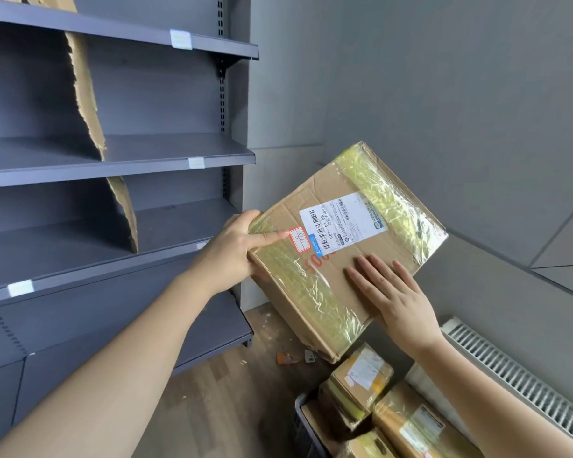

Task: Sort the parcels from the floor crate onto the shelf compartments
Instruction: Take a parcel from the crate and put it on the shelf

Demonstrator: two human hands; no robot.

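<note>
A flat cardboard parcel [341, 259] with yellowish tape and a white shipping label is held tilted in the air to the right of the grey shelf unit [119, 153]. My left hand [232, 249] grips its left corner, thumb lying on the top face beside a small red-bordered sticker. My right hand [391, 292] lies flat on the parcel's lower right part with straight fingers. Below, the dark floor crate [303, 428] holds several more taped parcels [407, 421].
Torn cardboard dividers [86, 94] split the shelves into compartments. White tags mark the shelf edges. A white radiator [516, 371] runs along the grey wall at right. Small scraps lie on the wooden floor [232, 398] near the shelf base.
</note>
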